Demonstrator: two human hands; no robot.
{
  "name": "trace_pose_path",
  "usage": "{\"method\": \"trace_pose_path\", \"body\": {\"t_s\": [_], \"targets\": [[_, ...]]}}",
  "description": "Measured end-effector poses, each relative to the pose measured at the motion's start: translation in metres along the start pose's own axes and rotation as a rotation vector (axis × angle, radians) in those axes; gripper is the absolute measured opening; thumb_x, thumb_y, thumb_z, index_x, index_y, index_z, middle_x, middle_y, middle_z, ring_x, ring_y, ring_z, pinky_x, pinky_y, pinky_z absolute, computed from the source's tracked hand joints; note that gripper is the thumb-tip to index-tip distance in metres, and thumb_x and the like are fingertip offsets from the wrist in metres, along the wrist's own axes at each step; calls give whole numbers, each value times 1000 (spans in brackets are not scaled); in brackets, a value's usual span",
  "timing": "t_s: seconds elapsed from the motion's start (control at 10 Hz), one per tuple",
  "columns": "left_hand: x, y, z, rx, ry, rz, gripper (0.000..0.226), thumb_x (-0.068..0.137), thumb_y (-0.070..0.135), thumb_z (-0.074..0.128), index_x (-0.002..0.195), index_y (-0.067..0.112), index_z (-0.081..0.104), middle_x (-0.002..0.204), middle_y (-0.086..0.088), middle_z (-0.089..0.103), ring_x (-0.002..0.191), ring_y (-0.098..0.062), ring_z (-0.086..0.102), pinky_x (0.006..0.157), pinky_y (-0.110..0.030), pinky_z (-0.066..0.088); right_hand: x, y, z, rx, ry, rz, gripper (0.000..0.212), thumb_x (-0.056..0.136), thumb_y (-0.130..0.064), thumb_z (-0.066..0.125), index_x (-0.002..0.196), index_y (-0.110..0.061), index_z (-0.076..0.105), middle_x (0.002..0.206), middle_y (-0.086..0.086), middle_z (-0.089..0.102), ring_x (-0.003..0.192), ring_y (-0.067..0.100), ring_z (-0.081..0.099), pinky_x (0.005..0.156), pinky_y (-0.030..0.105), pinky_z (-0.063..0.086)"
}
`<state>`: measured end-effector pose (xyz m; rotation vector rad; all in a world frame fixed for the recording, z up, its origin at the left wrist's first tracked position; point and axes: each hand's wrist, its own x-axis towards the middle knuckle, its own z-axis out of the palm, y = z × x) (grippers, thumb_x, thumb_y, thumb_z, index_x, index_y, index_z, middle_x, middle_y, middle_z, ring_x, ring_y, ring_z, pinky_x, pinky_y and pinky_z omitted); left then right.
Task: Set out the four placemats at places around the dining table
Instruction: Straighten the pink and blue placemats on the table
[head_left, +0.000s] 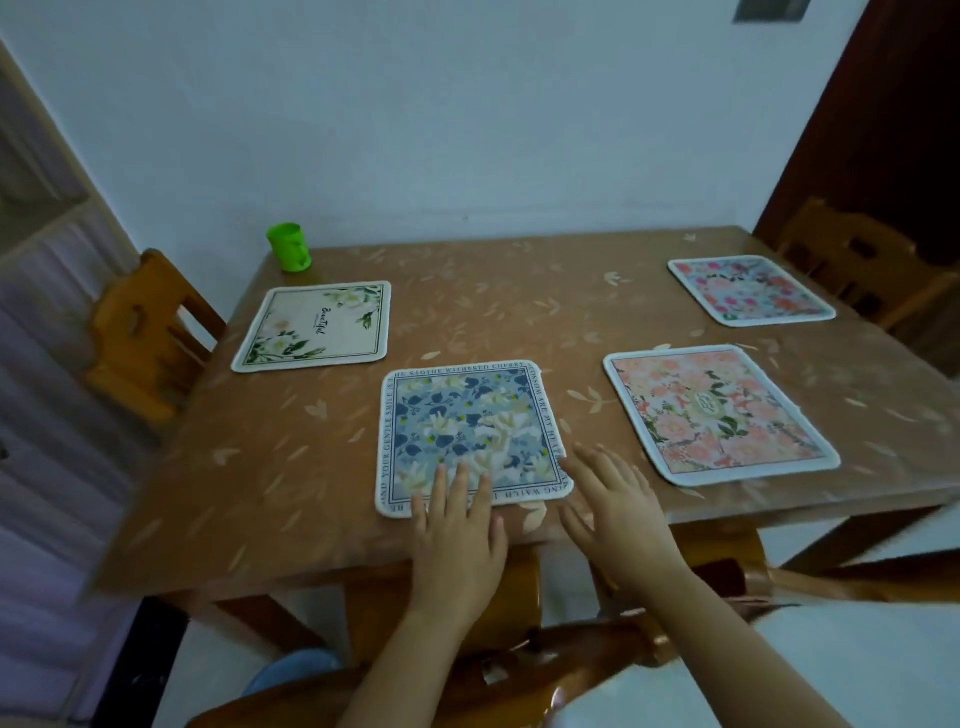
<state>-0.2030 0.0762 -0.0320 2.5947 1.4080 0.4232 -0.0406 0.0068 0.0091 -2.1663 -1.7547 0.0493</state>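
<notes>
Now both hands — left hand (457, 530), right hand (618, 512) — lie open-palmed by the blue placemat (475, 431).

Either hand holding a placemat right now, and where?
Nothing is gripped. The left hand lies flat, fingers on the near edge of the blue placemat; the right hand is open by its near right corner.

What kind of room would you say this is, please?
Probably a home dining room: a wooden table under a leaf-patterned cover, wooden chairs drawn up around it, and four floral placemats laid at the places.
</notes>
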Motion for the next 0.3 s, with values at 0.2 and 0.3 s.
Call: {"method": "trace_pose_path", "body": {"t_s": [0.2, 0.3], "targets": [[-44, 22, -20, -52, 79, 25, 50, 90, 32, 47, 136, 18, 37, 147, -8, 33, 137, -28, 19, 110, -51, 12, -46, -18, -23, 27, 55, -7, 44, 86, -30, 56, 127, -18, 48, 136, 6, 48, 132, 26, 35, 105, 47, 33], [-65, 30, -27, -64, 100, -7, 50, 88, 30, 50, 135, 17, 38, 145, -8, 35, 136, -27, 23, 109, -51, 15, -66, -21, -32, 53, 71, -11, 44, 86, -30, 56, 127, -17, 47, 136, 6, 48, 131, 26, 36, 104, 47, 33]]}}
